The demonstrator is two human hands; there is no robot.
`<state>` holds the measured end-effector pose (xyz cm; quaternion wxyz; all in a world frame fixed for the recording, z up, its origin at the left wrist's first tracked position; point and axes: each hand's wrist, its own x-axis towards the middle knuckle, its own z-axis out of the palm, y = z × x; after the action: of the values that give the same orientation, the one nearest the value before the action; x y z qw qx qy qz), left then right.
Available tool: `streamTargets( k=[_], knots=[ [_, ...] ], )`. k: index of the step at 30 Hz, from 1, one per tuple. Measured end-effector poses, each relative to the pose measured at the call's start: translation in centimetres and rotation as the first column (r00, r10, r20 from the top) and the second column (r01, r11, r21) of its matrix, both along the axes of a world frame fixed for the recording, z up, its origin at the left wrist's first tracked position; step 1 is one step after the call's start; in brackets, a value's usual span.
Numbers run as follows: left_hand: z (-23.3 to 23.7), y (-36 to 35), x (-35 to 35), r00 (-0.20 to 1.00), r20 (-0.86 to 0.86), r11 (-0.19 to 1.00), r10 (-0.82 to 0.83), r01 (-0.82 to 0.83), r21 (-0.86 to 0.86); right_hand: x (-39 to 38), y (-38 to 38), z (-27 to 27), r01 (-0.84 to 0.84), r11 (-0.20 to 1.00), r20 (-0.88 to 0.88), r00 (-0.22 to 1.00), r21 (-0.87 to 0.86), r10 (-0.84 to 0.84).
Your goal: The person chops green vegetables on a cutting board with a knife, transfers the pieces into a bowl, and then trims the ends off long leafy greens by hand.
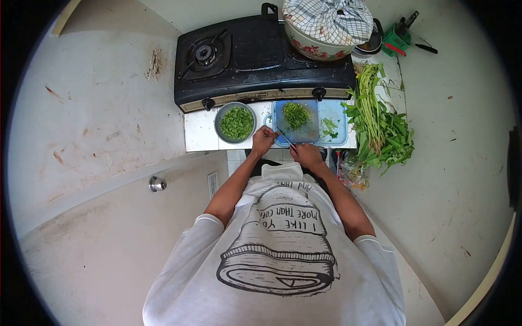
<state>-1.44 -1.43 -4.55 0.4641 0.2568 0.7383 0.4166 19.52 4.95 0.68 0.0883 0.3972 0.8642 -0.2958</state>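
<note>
My right hand point(308, 156) is closed around the handle of a knife point(284, 135) at the front edge of a blue tray point(341, 142). The blade points up and left. Close to its tip, my left hand point(263, 139) has its fingers pinched together; whether they grip the blade or a scrap of green is too small to tell. On the cutting board point(305, 135) in the tray lies a heap of chopped greens point(296, 115). A few loose leaves point(329, 126) lie on the tray's right side. Left of the tray, a round bowl point(217, 132) holds more chopped greens point(236, 123).
Behind the counter edge stands a black two-burner stove point(255, 49). A flowered pot point(315, 50) under a checked cloth point(329, 20) sits on its right burner. Long-stemmed leafy greens point(380, 125) overhang the counter at right. A green basket point(396, 41) holds utensils at the back right.
</note>
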Motion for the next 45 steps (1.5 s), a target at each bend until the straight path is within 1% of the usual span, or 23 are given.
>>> streamTargets(
  k=[3,8,10,13,16,19,22,25,28,31,37,40,43,45],
  knots=[
    [0.0,0.2,0.0,0.998,-0.058,0.999,-0.01,0.007,-0.051,0.0,0.0,0.0,-0.003,1.0,-0.01,1.0,0.026,0.003],
    [-0.5,0.6,-0.1,0.999,-0.029,0.996,0.025,-0.028,-0.084,0.2,-0.1,-0.4,-0.007,1.0,-0.036,0.999,0.028,0.008],
    [0.1,0.8,-0.1,0.999,-0.027,0.995,0.031,-0.034,-0.097,0.0,-0.1,-0.2,-0.002,1.0,-0.038,0.999,0.03,0.003],
    [0.0,0.8,-0.1,0.999,-0.014,0.995,0.036,-0.038,-0.089,-0.6,0.2,0.6,0.007,0.999,0.086,0.996,-0.052,-0.003],
    [-0.4,0.6,-0.1,0.999,-0.005,0.996,0.049,-0.049,-0.08,-1.1,0.3,0.7,0.009,1.0,0.045,0.999,-0.022,-0.008],
    [-0.2,0.6,0.0,0.998,-0.004,0.994,0.059,-0.059,-0.088,-0.3,-0.1,-0.3,0.027,0.998,-0.084,0.996,0.057,-0.022],
    [0.5,0.7,0.1,0.998,-0.023,0.992,0.054,-0.057,-0.115,0.4,-0.3,-0.8,0.068,0.998,-0.067,0.996,0.016,-0.067],
    [0.7,0.6,0.1,0.999,-0.017,0.99,0.048,-0.05,-0.13,0.6,-0.2,-0.6,0.058,0.998,-0.046,0.997,0.031,-0.056],
    [0.6,0.5,0.0,0.998,-0.002,0.992,0.057,-0.057,-0.112,0.2,0.0,0.6,0.006,1.0,0.042,0.999,-0.01,-0.006],
    [0.4,0.6,0.0,0.998,0.014,0.993,0.067,-0.065,-0.103,0.1,0.0,0.8,-0.03,0.999,0.039,0.999,-0.011,0.03],
    [-0.4,0.6,-0.2,0.998,0.016,0.993,0.057,-0.055,-0.107,0.1,-0.2,0.1,-0.027,0.997,-0.055,0.998,0.068,0.031],
    [0.1,0.7,-0.1,0.999,0.007,0.991,0.051,-0.05,-0.122,-0.2,0.0,0.8,-0.007,1.0,0.047,0.999,-0.012,0.007],
    [0.4,0.7,-0.1,0.999,0.004,0.991,0.049,-0.049,-0.123,-0.2,0.2,0.9,-0.019,0.999,0.07,0.997,-0.045,0.022],
    [0.2,0.7,-0.2,0.999,0.012,0.993,0.051,-0.049,-0.105,-0.3,0.0,0.5,-0.018,1.0,0.044,0.999,-0.008,0.019]
  ],
)
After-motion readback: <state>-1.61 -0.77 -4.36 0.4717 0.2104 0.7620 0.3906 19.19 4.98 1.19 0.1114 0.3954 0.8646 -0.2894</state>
